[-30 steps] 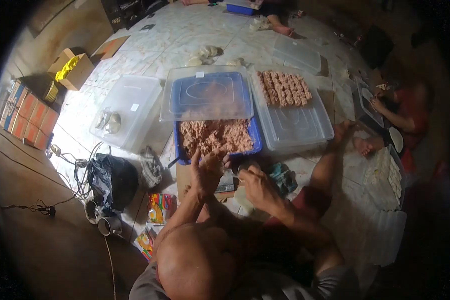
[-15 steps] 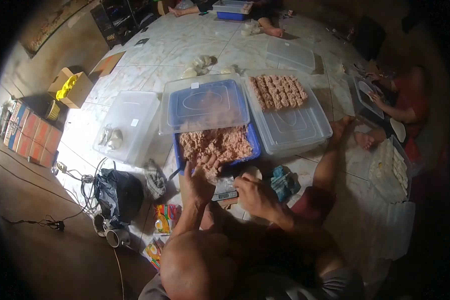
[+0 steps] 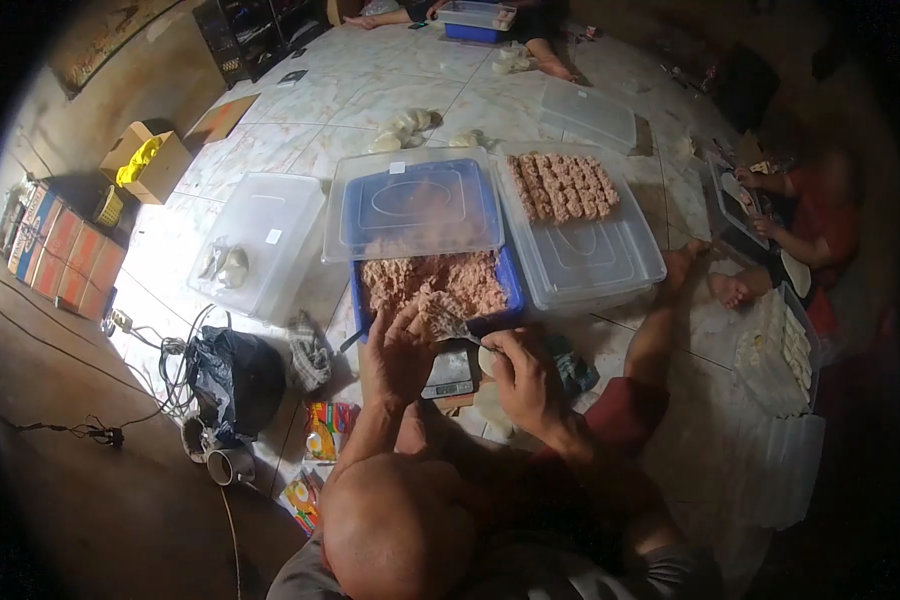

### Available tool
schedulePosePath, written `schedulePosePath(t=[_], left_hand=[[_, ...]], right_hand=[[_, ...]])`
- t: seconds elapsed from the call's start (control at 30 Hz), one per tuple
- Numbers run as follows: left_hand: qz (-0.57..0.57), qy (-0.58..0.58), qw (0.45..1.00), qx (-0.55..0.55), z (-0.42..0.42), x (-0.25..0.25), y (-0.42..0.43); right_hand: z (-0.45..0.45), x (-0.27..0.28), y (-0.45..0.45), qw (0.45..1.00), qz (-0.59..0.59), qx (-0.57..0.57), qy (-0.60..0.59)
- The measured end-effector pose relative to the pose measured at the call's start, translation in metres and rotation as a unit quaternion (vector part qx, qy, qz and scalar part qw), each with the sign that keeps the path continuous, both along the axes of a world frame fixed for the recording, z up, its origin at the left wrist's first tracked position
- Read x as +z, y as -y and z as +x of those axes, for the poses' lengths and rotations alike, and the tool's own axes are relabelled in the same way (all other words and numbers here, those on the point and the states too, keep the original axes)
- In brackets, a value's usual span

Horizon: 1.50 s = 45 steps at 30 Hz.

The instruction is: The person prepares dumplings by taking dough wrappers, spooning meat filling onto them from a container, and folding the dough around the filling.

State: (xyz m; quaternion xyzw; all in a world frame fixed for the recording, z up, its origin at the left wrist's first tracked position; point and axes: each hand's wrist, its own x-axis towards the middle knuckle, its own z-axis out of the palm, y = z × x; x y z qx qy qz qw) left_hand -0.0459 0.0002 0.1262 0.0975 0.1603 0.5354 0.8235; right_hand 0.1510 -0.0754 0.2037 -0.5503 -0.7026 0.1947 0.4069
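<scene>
Lumpy pink mince [image 3: 443, 312] might fall if the right hand [image 3: 526, 374], gripping a thin grey tool [image 3: 471, 337], bumps the open left hand [image 3: 396, 362].

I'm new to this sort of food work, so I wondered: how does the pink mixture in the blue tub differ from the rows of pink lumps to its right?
The mixture is one loose, uneven mass, while the lumps sit in fairly neat rows. The mixture lies in the blue tub, partly under a clear lid; the lumps, at the far end of a clear box, look uncovered. Both are pinkish and rough-surfaced.
</scene>
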Motion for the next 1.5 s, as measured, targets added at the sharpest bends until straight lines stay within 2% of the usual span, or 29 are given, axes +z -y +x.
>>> schedulePosePath(t=[0.07, 0.13, 0.2, 0.3, 0.37, 0.4, 0.47, 0.5, 0.57, 0.6, 0.67, 0.7, 0.73, 0.8, 0.83, 0.87, 0.93, 0.97, 1.0, 1.07, 1.13, 1.2, 1.23, 1.3, 1.5], left_hand=[[0.029, 0.008, 1.000, 0.004, 0.007, 0.018, 0.007], [-0.049, -0.015, 0.998, -0.046, 0.012, 0.031, 0.009], [-0.040, 0.011, 0.996, -0.083, 0.016, 0.026, 0.005], [-0.115, -0.004, 0.992, -0.060, 0.023, 0.021, 0.013], [-0.065, 0.013, 0.997, -0.049, 0.028, 0.015, 0.013], [-0.038, 0.022, 0.998, -0.042, 0.029, 0.015, 0.014], [-0.046, -0.007, 0.999, -0.025, 0.027, 0.016, 0.007], [-0.040, 0.005, 0.999, -0.021, 0.025, 0.017, 0.006], [-0.073, 0.018, 0.996, -0.046, 0.024, 0.014, 0.011], [-0.073, 0.020, 0.996, -0.050, 0.024, 0.009, 0.011], [-0.070, 0.006, 0.995, -0.066, 0.024, -0.007, 0.009], [-0.099, -0.012, 0.995, -0.026, 0.024, -0.001, 0.010], [-0.100, -0.012, 0.995, -0.027, 0.022, 0.004, 0.010], [-0.141, -0.004, 0.985, -0.104, 0.018, 0.015, 0.020], [-0.110, 0.016, 0.987, -0.118, 0.019, 0.009, 0.019], [-0.095, -0.015, 0.990, -0.100, 0.018, 0.005, 0.017], [-0.103, 0.066, 0.992, -0.027, 0.008, -0.021, 0.007], [-0.119, 0.086, 0.989, 0.017, 0.009, 0.009, 0.010], [-0.106, 0.126, 0.986, 0.008, -0.003, -0.004, 0.005], [-0.101, 0.153, 0.982, 0.041, -0.008, 0.010, 0.007], [-0.067, 0.139, 0.985, 0.083, -0.009, 0.017, 0.000], [0.014, 0.125, 0.990, 0.060, -0.013, 0.024, -0.005], [0.015, 0.121, 0.991, 0.061, -0.013, 0.028, -0.006], [0.018, 0.098, 0.992, 0.083, -0.012, 0.034, -0.006], [0.034, 0.088, 0.992, 0.084, -0.010, 0.031, -0.001]], right_hand=[[0.003, -0.014, -0.001, 1.000, 0.005, -0.016, 0.003], [0.010, -0.017, -0.008, 0.995, -0.059, 0.027, -0.076], [0.012, -0.014, -0.005, 0.996, -0.052, 0.035, -0.061], [0.004, -0.020, 0.006, 0.995, -0.050, -0.017, -0.085], [-0.001, -0.030, 0.010, 0.997, -0.034, 0.005, 0.072], [-0.005, -0.026, 0.013, 0.992, -0.103, 0.030, 0.064], [0.000, -0.012, 0.022, 0.984, -0.131, 0.010, 0.124], [0.001, -0.010, 0.015, 0.984, -0.130, 0.012, 0.123], [0.002, -0.009, 0.010, 0.999, -0.005, 0.013, 0.050], [0.006, -0.015, 0.012, 0.999, -0.005, 0.010, 0.052], [0.017, -0.031, 0.011, 0.985, -0.119, 0.062, 0.108], [0.016, -0.024, 0.014, 0.992, -0.056, 0.042, 0.103], [0.016, -0.020, 0.010, 0.992, -0.057, 0.041, 0.103], [0.016, -0.014, 0.010, 0.995, -0.026, 0.051, 0.077], [0.025, -0.060, 0.006, 0.990, -0.055, 0.089, 0.092], [0.030, -0.061, 0.007, 0.986, -0.102, 0.089, 0.101], [0.027, -0.037, 0.011, 0.999, -0.025, 0.030, 0.016], [0.024, -0.028, 0.011, 0.999, 0.020, -0.017, -0.038], [0.021, -0.027, 0.015, 0.991, -0.034, -0.061, -0.118], [0.026, -0.040, 0.012, 0.982, -0.066, -0.085, -0.156], [0.022, -0.040, 0.013, 0.981, -0.057, -0.095, -0.159], [0.019, -0.046, 0.016, 0.972, -0.154, -0.066, -0.166], [0.016, -0.053, 0.018, 0.971, -0.155, -0.064, -0.169], [0.007, -0.061, 0.018, 0.989, -0.084, -0.024, -0.118], [-0.020, -0.064, 0.015, 0.999, 0.006, 0.009, -0.045]])
